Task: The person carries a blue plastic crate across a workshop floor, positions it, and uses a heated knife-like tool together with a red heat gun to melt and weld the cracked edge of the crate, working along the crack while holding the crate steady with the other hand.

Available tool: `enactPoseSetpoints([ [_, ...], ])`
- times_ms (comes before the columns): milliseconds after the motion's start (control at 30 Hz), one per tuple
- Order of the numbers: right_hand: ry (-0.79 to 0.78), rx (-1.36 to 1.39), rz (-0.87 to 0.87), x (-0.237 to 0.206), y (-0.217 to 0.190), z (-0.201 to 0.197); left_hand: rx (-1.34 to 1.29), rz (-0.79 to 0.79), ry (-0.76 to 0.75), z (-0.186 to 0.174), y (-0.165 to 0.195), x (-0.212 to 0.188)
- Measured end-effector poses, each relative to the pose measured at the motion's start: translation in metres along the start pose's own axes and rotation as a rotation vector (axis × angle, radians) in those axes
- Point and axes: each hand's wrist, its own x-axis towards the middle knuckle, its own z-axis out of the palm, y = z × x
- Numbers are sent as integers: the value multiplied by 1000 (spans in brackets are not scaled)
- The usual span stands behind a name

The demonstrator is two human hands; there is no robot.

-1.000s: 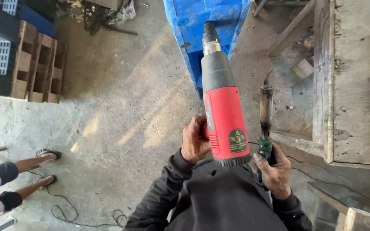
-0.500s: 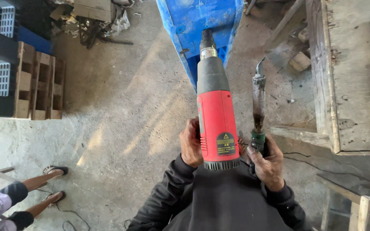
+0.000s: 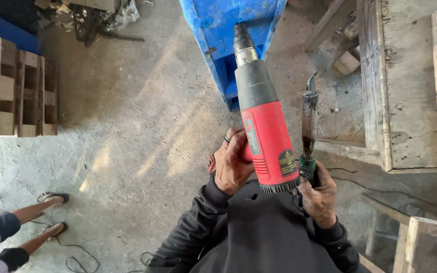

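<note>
Heat gun (image 3: 264, 126), red-bodied with a dark barrel and metal nozzle, is held upright before your chest, your left hand (image 3: 232, 164) wrapped around its lower body so the nozzle points away from you toward the blue frame (image 3: 218, 30). Your right hand (image 3: 318, 194) has its fingers closed around the green handle of a rusty, hook-tipped tool (image 3: 308, 126), kept just beside and parallel to the gun, both above the concrete floor (image 3: 127, 141), another person's sandalled feet (image 3: 51, 212) well apart at left.
</note>
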Motion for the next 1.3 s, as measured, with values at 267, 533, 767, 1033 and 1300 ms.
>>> enactPoseSetpoints([
  [267,34,-70,53,2,-3,-4,-3,45,33,7,-18,-11],
  [533,-78,-63,-2,8,-2,-3,62,-77,-21,6,-34,-29],
  [767,-118,77,56,8,-9,4,158,-51,-42,4,-47,-32],
  [1033,-28,65,183,8,-10,7,257,-34,-61,4,-61,-33],
  [1300,-24,15,155,8,5,-1,357,61,-92,1,-74,-27],
])
